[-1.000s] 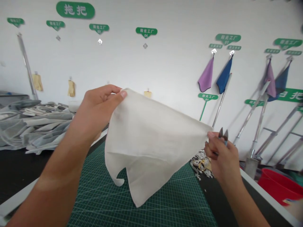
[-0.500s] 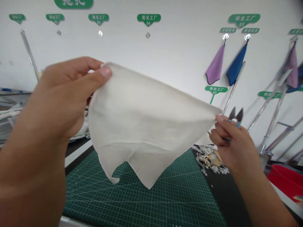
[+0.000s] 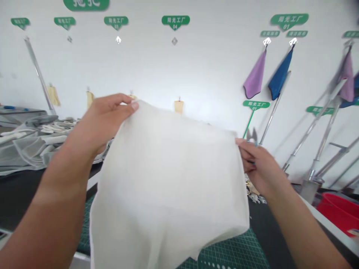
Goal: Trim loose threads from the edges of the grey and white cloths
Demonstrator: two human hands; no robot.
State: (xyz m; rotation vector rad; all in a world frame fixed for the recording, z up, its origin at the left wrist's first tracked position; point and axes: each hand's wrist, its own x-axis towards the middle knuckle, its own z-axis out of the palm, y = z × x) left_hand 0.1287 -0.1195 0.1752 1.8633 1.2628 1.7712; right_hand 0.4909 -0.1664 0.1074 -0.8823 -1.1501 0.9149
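So the big thing up front was a thin, off-white rectangular cloth [image 3: 171,168], held up in the air over the worktop and taking up the middle of the view. The left hand [image 3: 105,117] had its upper left corner pinched between thumb and fingers, and the right hand [image 3: 259,158] pinched the upper right corner while also gripping small blue-handled metal snips [image 3: 251,137], blades up and a bit apart. Top edge sloped down to the right, the left side ran out of the bottom of the frame, and the lower right corner hung over a green gridded cutting mat [image 3: 235,250]; couldn't tell if any of it touched down. A strip of black tabletop [image 3: 276,228] ran between the mat and the white table edging [image 3: 322,218]. As for stuff in the way, a loose heap of grey and white mesh fabric [image 3: 33,145] sat beyond the left forearm, and pale scraps [image 3: 256,197] lay just behind the right hand. Off the table's right side was a round red plastic tub [image 3: 336,209], contents not readable. Farther back, silvery metal poles [image 3: 301,127] leaned near the wall, where a purple cloth [image 3: 255,76] and a blue cloth [image 3: 281,76] hung from hooks.
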